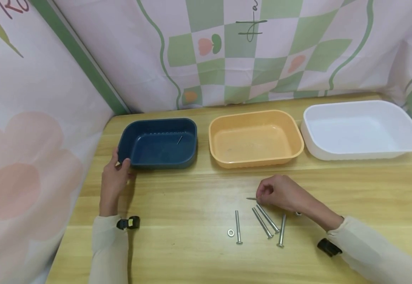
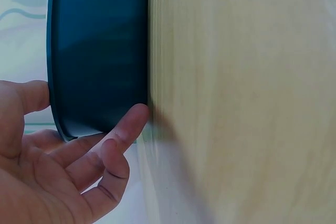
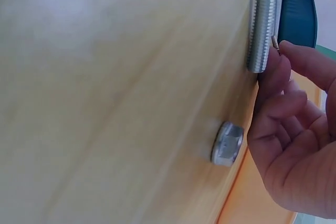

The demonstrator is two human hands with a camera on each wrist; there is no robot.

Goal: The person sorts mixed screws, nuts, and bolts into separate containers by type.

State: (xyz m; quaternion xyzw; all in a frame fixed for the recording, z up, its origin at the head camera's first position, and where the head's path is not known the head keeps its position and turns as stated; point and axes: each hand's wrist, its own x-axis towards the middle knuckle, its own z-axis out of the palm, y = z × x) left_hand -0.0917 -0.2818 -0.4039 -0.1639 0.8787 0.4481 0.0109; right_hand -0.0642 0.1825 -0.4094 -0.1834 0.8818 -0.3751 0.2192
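My left hand point(image 1: 115, 177) holds the near left corner of a dark blue bin point(image 1: 163, 162), its thumb at the rim and fingers along the outer wall. In the left wrist view the bin's outer side point(image 2: 100, 51) lies against those fingers. My right hand point(image 1: 280, 192) pinches a small pointed screw point(image 1: 251, 198) between thumb and fingertips, just above the table. Close below that hand lie several long bolts point(image 1: 261, 223). A flanged hex nut point(image 3: 228, 142) sits near the right hand, partly hidden by it in the head view.
One small thin metal piece point(image 1: 179, 140) lies inside the blue bin. An orange bin point(image 1: 257, 162) and a white bin point(image 1: 362, 154) stand to its right along the back of the wooden table point(image 1: 177, 244). A metal ring point(image 1: 230, 233) lies beside the leftmost bolt.
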